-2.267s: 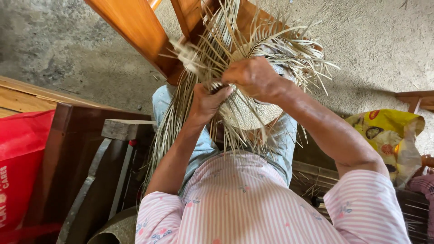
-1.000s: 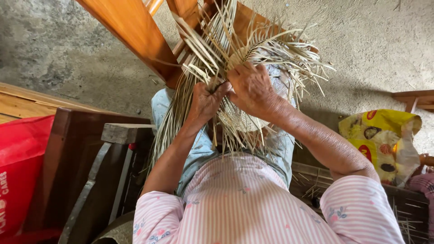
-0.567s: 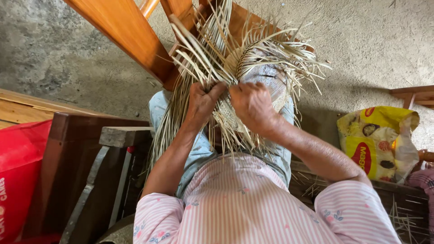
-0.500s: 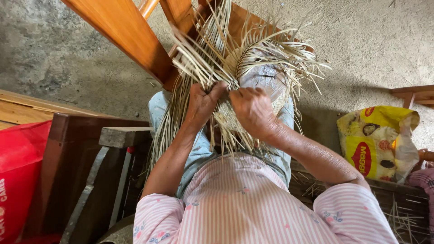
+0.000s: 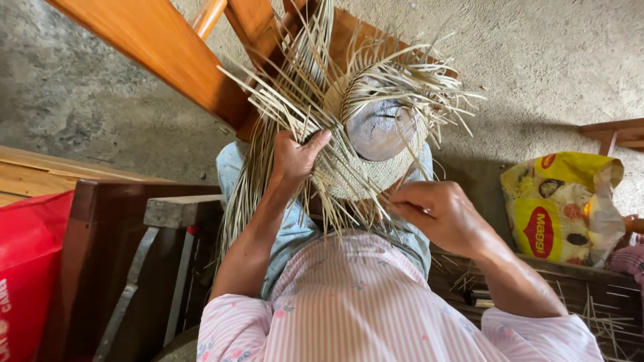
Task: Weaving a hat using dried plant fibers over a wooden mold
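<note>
1. The work in hand is the weaving of a straw hat (image 5: 355,171) over a rounded wooden block (image 5: 382,127). It rests on the person's lap, above knees in light blue cloth, with the crown facing up toward the camera.

2. The left hand (image 5: 295,157) is closed on the left edge of the woven part. Its fingers curl into the loose strands and its thumb lies along the weave, pinning the work steady.

3. The right hand (image 5: 439,214) sits at the lower right of the hat, touching the fringe. Its fingers are bent nearly shut and seem to pinch one or two thin straw strands (image 5: 396,194), though the exact grip is hidden by the knuckles.

4. Unwoven straw ends (image 5: 282,100) fan out all around the crown, and long ones hang down on the left side past the knee.

5. I judge the step to be mid-weave on the side wall: the top is finished and tight, the brim is not yet begun.

6. The next move calls for a firm hold by the left hand while the right threads its strand over and under its neighbours, pulling evenly so the weave stays close.

7. Nearby stand an orange wooden chair frame (image 5: 168,60), a red bag (image 5: 30,268) and a yellow food packet (image 5: 560,208).
</note>
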